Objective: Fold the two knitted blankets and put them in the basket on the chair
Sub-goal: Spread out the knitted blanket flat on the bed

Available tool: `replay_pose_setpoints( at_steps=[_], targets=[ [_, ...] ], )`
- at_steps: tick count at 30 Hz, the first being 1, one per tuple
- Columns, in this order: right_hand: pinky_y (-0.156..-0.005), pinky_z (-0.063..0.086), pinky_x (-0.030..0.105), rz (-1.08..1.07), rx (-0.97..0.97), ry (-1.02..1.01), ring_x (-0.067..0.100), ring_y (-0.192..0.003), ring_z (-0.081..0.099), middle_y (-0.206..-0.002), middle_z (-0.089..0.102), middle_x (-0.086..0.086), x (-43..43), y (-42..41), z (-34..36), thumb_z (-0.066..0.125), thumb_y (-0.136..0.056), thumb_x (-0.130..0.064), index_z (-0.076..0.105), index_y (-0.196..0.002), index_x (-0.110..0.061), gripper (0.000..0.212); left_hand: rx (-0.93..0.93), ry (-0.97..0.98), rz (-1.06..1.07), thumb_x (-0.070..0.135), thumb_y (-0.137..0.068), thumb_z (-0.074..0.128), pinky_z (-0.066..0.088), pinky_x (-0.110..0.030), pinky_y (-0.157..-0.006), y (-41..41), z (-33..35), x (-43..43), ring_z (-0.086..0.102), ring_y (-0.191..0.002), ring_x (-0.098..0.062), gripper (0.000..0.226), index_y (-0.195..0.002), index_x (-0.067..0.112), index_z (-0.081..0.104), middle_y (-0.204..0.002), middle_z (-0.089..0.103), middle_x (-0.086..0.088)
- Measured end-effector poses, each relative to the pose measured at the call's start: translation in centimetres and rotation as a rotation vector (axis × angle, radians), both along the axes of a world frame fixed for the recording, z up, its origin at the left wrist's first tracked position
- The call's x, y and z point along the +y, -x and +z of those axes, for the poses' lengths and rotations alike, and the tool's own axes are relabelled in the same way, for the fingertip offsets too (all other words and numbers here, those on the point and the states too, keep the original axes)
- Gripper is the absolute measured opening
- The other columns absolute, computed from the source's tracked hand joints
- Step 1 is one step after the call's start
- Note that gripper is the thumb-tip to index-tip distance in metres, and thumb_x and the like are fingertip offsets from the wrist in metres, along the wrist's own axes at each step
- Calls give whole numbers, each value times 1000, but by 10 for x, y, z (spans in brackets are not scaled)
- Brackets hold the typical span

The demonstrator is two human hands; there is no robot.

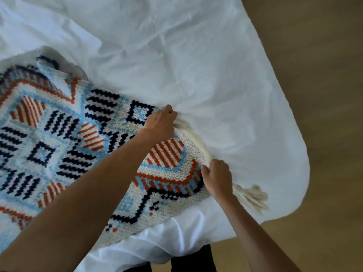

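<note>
While left hand (160, 123) and right hand (218, 177) grip the blanket (49, 134), white bedding (176, 55) underlies it — wooden floor (324, 55).

The knitted blanket (59, 134) in front of you has a cream ground with light blue bands, orange borders, dark navy stepped stripes and square outlines, and patches striped orange and white. Its fringe (251, 195) is cream. The sheet (196, 55) under it is plain white, and the floor (324, 55) is tan.

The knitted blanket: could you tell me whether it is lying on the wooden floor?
No, the knitted blanket lies spread on the white bedsheet, the left hand and right hand gripping its fringed edge.
</note>
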State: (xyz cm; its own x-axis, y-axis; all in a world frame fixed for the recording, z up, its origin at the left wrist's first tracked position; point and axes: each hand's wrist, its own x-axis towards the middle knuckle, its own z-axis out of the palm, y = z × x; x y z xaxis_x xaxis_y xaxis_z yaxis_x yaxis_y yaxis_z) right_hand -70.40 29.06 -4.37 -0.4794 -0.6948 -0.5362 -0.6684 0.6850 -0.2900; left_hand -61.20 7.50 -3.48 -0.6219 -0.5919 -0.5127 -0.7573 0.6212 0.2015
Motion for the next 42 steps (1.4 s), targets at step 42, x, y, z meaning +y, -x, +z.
replay_pose_setpoints(
  at_steps=[42],
  targets=[
    [-72,35,29,702,90,257,22,-79,50,-108,59,14,-271,-103,13,50,-89,-11,48,-124,-6,35,-188,265,125,19,-81,59,13,-45,-117,-151,13,-137,30,-134,-33,57,-133,8,39,-136,45,-16]
  ],
)
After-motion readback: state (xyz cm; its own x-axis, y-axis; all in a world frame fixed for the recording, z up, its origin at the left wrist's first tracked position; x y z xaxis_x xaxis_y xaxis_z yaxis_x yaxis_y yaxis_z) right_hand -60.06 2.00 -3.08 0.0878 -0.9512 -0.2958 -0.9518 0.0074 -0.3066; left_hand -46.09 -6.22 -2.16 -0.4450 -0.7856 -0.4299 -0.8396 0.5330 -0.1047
